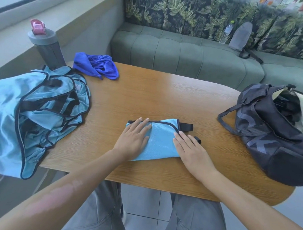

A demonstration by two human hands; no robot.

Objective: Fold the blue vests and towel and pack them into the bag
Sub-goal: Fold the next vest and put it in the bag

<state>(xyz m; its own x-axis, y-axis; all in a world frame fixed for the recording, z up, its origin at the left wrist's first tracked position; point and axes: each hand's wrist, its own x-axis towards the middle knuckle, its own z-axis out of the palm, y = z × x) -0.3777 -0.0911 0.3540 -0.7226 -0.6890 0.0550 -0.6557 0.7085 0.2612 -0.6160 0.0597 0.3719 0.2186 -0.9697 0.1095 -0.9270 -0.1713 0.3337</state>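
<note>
A folded light-blue mesh vest point(161, 140) with black trim lies on the wooden table point(165, 98) near its front edge. My left hand point(135, 138) presses flat on the vest's left part, fingers straight. My right hand point(191, 150) lies flat on its right end, fingers straight, beside black straps. A heap of unfolded light-blue vests point(34, 113) covers the table's left side and hangs over the edge. A crumpled dark-blue towel point(97, 65) sits at the far left corner. The black bag point(271, 132) stands open at the right end.
A grey bottle point(46, 46) with a pink lid stands behind the vest heap. A green sofa point(184, 52) runs behind the table, with a clear water bottle point(226, 33) and a grey pouch point(240, 36) on it. My knees are under the front edge.
</note>
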